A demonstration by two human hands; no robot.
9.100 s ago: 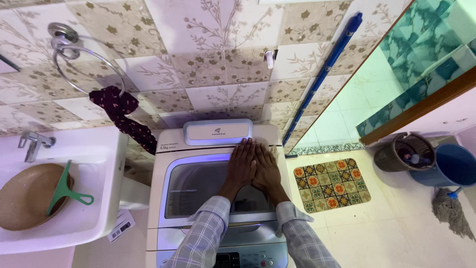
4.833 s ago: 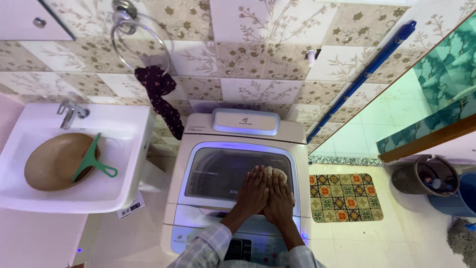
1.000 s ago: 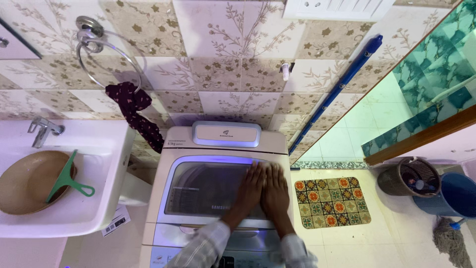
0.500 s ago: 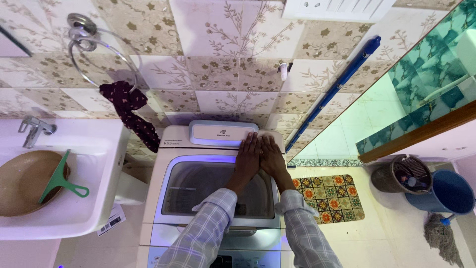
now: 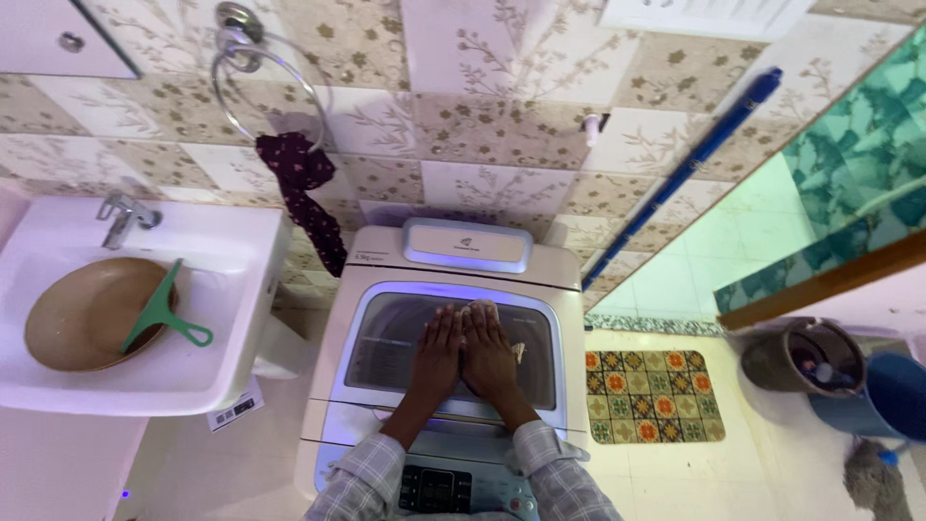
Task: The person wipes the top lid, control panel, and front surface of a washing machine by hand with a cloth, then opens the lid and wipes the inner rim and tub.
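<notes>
Your left hand (image 5: 436, 349) and right hand (image 5: 488, 352) lie flat, side by side and touching, on the glass lid (image 5: 386, 333) of the white washing machine (image 5: 333, 386). A pale cloth (image 5: 482, 309) peeks out past the outstretched fingers (image 5: 479, 323) of your right hand, pressed under them rather than gripped. The left fingers hold nothing. A sink (image 5: 231, 289) stands just left of the machine.

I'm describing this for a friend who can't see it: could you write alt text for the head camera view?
Two hands, the left hand and right hand, press a pale cloth flat on a white washing machine's glass lid. To the left, a sink holds a tan basin and green scraper.
</notes>
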